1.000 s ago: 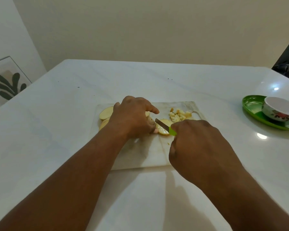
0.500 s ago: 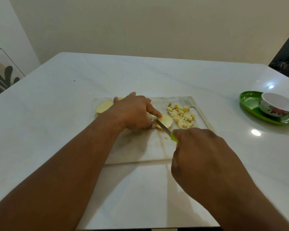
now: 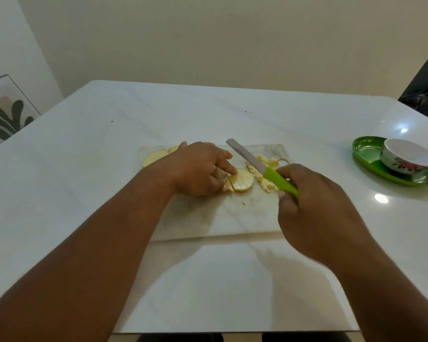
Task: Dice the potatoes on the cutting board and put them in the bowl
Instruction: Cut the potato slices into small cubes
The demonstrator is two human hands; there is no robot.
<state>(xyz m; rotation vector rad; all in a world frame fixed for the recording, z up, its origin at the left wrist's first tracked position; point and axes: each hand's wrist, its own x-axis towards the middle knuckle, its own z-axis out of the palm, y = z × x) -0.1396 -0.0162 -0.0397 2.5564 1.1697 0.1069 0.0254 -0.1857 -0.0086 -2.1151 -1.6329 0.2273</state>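
A round potato slice [image 3: 241, 180] lies flat near the middle of the marble cutting board [image 3: 218, 218], with a thin cut strip just beside its left edge. Diced potato pieces [image 3: 263, 169] sit in a heap right of it, partly hidden behind the knife [image 3: 262, 166]; more uncut slices [image 3: 155, 157] lie at the board's far left corner, partly covered by the left hand [image 3: 198, 169]. The bowl [image 3: 409, 159], white with a floral pattern, stands on a green tray [image 3: 367, 150] well apart to the right on the white table [image 3: 84, 169]. The left hand rests palm-down on the board, its index finger stretched out to touch the slice's left rim, other fingers curled. The right hand [image 3: 316, 213] grips the knife's green handle, the blade lifted off the board and pointing away to the far left, above the dice.
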